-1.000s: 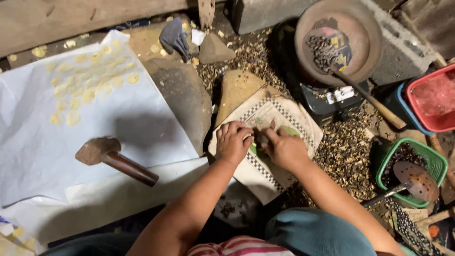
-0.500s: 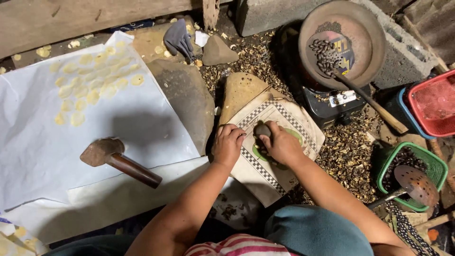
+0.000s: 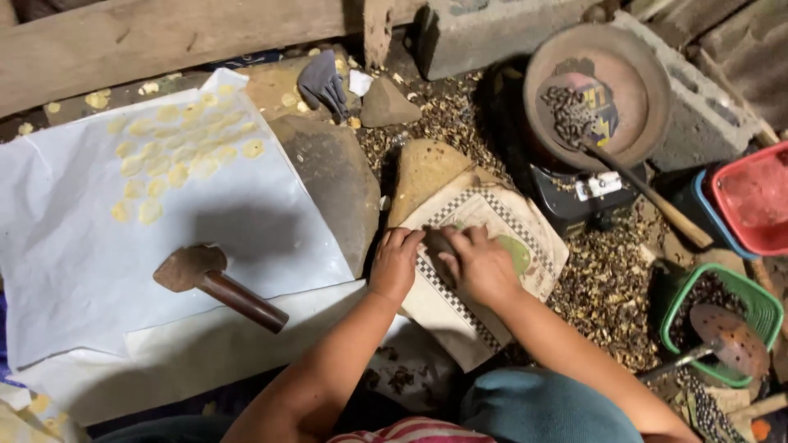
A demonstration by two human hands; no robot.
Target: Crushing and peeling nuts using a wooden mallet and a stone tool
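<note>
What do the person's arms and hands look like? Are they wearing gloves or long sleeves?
No gloves and no long sleeves. The left hand and the right hand are both bare, with no rings, watch or bracelets showing. Both forearms are uncovered up to the elbows. At the bottom edge, a bit of red-and-white striped clothing and teal cloth shows.

A mallet (image 3: 217, 287) is being borne by a paper sheet (image 3: 74, 262) at frame left. A checkered sheet (image 3: 484, 283) is being pressed at centre by both hands; a pan (image 3: 597, 94) is lying upper right, baskets at right.
</note>
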